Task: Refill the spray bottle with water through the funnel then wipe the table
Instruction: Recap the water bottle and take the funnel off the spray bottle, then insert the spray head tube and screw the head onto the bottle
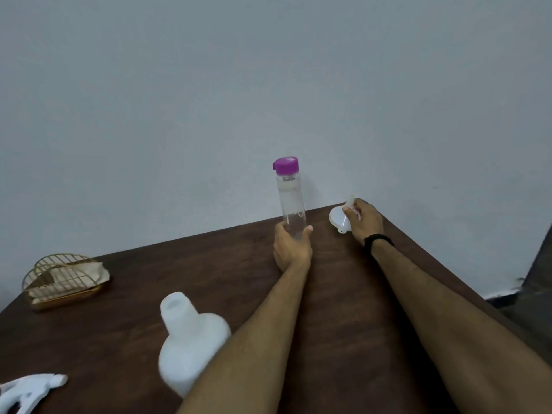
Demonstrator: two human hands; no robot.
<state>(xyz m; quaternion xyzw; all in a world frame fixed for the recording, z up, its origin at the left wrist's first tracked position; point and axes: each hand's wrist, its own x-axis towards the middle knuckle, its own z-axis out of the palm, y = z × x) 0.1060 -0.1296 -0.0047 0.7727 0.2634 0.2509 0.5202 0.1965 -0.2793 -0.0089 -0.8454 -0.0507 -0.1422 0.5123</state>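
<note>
While both forearms reach out over the dark brown wooden surface, the left hand wraps its fingers and thumb around the lower part of a tall clear plastic water bottle with a purple cap, which stands upright near the far edge, close to the pale grey wall. Just beside it, toward the far right corner, the right hand pinches the spout of a small white plastic funnel between curled fingers, with the wide mouth tilted toward the left; whether the funnel touches the surface cannot be told. A black band circles the right wrist. Nearer the camera and left of the left forearm stands the white opaque plastic spray bottle, upright, its neck open and uncapped, its lower right side hidden behind the forearm. Its white trigger spray head lies on the surface at the lower left corner, apart from the bottle. Farther back on the left sits a gold wire holder with beige cloth or napkins tucked in it.
</note>
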